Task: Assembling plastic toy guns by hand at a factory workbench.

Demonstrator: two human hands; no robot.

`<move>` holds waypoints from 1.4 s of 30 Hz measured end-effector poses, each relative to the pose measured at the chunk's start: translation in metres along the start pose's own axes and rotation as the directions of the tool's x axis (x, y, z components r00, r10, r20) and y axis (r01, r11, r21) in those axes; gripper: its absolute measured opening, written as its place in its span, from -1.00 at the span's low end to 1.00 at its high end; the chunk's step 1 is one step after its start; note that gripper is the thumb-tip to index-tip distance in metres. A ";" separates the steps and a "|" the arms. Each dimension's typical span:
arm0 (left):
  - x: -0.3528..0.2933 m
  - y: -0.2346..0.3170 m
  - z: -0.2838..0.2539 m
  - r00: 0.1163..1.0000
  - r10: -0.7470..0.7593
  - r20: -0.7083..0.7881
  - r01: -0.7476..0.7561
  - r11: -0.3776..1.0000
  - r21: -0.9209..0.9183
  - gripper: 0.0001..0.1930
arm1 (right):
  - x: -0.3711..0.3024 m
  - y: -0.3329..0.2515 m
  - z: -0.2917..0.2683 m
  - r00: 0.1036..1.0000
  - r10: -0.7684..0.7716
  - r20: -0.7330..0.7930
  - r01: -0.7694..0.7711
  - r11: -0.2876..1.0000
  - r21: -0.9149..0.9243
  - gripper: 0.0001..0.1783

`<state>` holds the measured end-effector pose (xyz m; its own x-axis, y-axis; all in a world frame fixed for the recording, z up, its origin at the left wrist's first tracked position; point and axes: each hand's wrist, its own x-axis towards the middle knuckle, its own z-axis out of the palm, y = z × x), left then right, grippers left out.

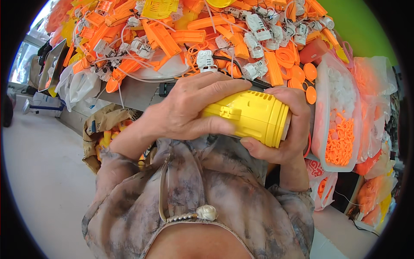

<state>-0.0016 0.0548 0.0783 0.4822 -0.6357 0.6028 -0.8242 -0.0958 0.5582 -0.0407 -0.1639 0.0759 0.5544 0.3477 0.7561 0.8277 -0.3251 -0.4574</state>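
Yellow ribbed plastic cylinder (252, 113), just one, is gripped by half-curled left hand (189, 102) and right hand (296, 116). Countless orange plastic parts (162, 38) crowd the grey worktop (139, 98) nearly to its edge.

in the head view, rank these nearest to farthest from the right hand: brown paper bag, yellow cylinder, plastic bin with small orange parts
From the right hand:
1. Yellow cylinder: touching, in its grip
2. Plastic bin: apart, to its right
3. Brown paper bag: well off to its left
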 end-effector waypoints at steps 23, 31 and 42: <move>-0.041 -0.035 0.015 0.793 -0.585 -0.171 0.161 0.472 -0.867 -0.17 | 0.055 0.004 0.001 0.888 0.389 0.245 -0.422 0.901 0.103 -0.14; -0.044 -0.034 0.005 0.733 -0.648 -0.205 0.129 0.429 -0.894 -0.05 | -0.040 0.002 0.031 0.892 0.405 0.201 -0.449 0.844 0.295 -0.13; -0.040 -0.041 0.011 0.897 -0.302 -0.321 -0.225 0.313 -0.923 -0.08 | -0.024 -0.002 0.064 0.987 -0.106 -0.122 0.102 0.994 -0.044 -0.34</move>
<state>0.0097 0.0758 0.0244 0.7773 -0.2953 0.5555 -0.0927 0.8196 0.5653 -0.0505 -0.1154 0.0288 0.4485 0.2701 0.8520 0.8752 -0.3264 -0.3571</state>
